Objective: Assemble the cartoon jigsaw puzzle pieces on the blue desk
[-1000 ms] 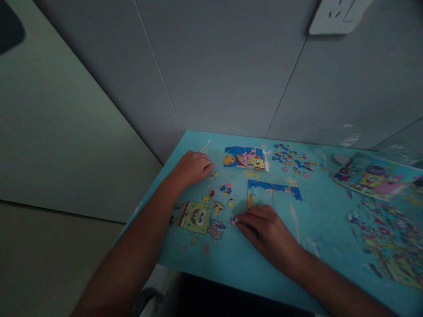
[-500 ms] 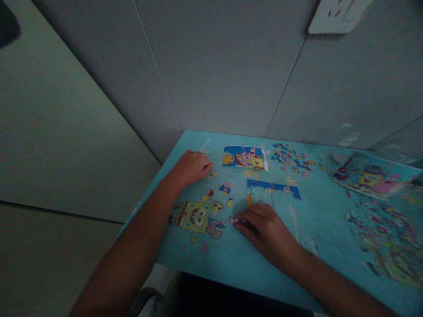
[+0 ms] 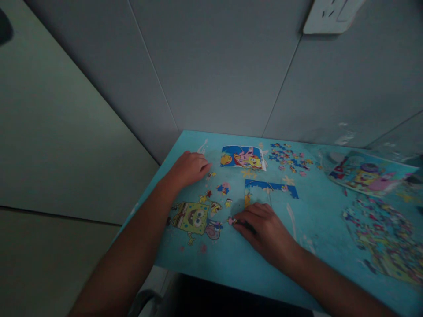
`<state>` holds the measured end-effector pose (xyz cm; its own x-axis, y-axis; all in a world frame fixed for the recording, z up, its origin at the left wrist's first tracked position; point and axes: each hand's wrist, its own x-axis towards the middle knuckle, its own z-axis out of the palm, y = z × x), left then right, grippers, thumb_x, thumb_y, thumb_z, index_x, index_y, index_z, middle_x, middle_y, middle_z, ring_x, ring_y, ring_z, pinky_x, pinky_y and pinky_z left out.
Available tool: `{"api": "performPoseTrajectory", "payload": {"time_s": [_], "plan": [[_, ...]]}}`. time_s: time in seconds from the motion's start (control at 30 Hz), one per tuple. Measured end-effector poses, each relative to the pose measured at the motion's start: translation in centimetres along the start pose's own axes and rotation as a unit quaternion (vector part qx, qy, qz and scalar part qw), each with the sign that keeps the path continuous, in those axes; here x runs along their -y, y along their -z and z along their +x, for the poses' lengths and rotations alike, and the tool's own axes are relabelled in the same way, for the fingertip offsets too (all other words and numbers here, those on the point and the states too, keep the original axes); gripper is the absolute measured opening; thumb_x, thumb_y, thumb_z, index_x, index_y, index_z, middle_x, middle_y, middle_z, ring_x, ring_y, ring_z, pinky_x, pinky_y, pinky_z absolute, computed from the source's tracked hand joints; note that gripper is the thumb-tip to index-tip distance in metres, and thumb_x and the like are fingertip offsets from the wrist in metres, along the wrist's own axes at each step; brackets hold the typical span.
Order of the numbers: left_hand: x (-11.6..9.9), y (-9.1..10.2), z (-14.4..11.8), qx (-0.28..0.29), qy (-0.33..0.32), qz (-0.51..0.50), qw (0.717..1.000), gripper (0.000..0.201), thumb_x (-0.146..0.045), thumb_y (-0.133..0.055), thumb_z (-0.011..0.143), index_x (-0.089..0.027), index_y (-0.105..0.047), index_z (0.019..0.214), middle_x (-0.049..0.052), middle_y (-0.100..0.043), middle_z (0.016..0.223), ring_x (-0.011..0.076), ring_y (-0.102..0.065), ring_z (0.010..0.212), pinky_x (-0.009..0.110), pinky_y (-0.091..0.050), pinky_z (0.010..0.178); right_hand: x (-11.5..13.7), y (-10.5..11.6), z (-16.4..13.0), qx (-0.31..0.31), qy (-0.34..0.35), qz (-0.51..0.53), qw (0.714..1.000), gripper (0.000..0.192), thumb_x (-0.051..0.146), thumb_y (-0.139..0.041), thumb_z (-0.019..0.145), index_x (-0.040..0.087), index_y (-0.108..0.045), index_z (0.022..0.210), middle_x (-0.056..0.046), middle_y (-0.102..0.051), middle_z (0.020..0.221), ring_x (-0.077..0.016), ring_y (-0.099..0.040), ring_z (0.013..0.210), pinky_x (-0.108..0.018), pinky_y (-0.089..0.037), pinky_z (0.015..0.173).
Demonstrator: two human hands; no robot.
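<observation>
A person's two bare arms reach over a turquoise table (image 3: 231, 268) that stands in a corner of grey walls, seen in dim light from above. The right hand (image 3: 264, 229) lies palm down near the table's front edge, its fingertips pinching a small pink puzzle piece (image 3: 231, 221) against the tabletop; the piece lies just right of a cartoon sponge figure (image 3: 192, 217) printed on the table's front left part. The left hand (image 3: 190, 167) rests flat and loosely spread near the left edge, further back, holding nothing; a tiny loose piece (image 3: 210, 175) lies just beside its fingertips. Between the two hands a few more small pieces (image 3: 224, 189) are scattered. Just behind the right hand lies a partly built puzzle section (image 3: 270, 189), an L-shaped strip of dark blue edge pieces; the hand's knuckles are close to its near left corner. Toward the back edge sits a small colourful reference picture (image 3: 243, 157), and to its right a loose heap of pieces (image 3: 287, 156). On the right side of the table lie a larger cartoon picture (image 3: 368, 176) and, nearer the front, a broad spread of mixed pieces (image 3: 383, 235). A white wall socket (image 3: 330, 15) is fixed high on the back wall.
</observation>
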<state>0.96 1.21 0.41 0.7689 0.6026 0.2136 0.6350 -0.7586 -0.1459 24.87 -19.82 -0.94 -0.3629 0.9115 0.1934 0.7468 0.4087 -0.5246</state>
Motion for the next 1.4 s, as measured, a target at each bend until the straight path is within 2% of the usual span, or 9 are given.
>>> {"api": "performPoseTrajectory", "payload": {"time_s": [0.97, 1.4], "plan": [[-0.04, 0.09, -0.03, 0.007, 0.004, 0.0, 1.0, 0.042, -0.036, -0.044, 0.103, -0.018, -0.069, 0.075, 0.007, -0.072, 0.084, 0.0216, -0.065, 0.079, 0.035, -0.04, 0.07, -0.11, -0.03, -0.02, 0.005, -0.001, 0.004, 1.0, 0.011, 0.03, -0.064, 0.098, 0.026, -0.073, 0.104, -0.002, -0.073, 0.096, -0.021, -0.066, 0.092, -0.041, -0.046, 0.089], [-0.06, -0.07, 0.0, 0.013, 0.011, -0.012, 1.0, 0.04, -0.036, -0.045, 0.103, -0.018, -0.069, 0.076, 0.007, -0.071, 0.084, 0.0206, -0.064, 0.079, 0.034, -0.042, 0.075, 0.01, 0.04, 0.02, 0.009, -0.004, 0.003, 1.0, 0.013, 0.03, -0.064, 0.099, 0.026, -0.073, 0.107, -0.002, -0.073, 0.096, -0.021, -0.065, 0.094, -0.04, -0.045, 0.09]]}}
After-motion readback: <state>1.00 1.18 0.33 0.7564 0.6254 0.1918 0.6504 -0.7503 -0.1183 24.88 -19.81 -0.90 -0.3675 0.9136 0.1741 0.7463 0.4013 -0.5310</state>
